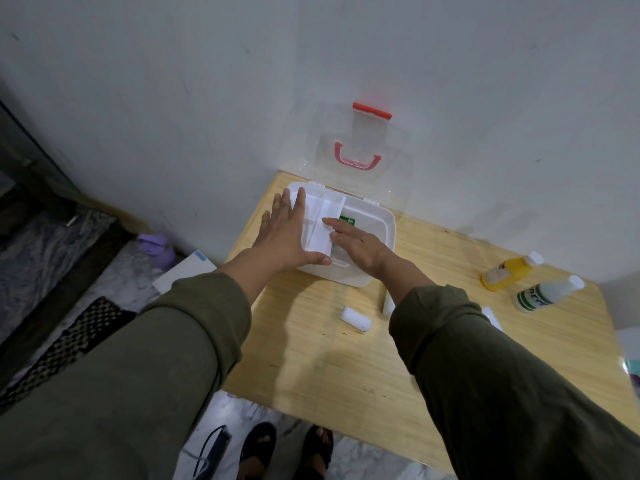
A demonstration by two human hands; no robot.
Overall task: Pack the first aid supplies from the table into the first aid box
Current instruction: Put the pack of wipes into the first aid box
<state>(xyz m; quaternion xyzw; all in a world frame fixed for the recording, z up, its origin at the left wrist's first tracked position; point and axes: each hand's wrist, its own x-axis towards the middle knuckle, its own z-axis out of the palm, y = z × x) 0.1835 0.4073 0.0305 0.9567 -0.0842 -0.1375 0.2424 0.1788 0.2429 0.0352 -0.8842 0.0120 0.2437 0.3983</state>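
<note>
The white first aid box [374,268] sits open at the back of the wooden tabletop [329,358], its clear lid [367,140] with red handle standing against the wall. The left hand [284,233] lies flat on the box's left rim, grip open, fingers spread; the right hand [356,247], grip also open, presses a flat white packet [322,230] down inside the box. A white gauze roll [355,319] lies near the box, while a yellow bottle [509,273] and a green-and-white bottle [543,294] lie well apart at the right.
</note>
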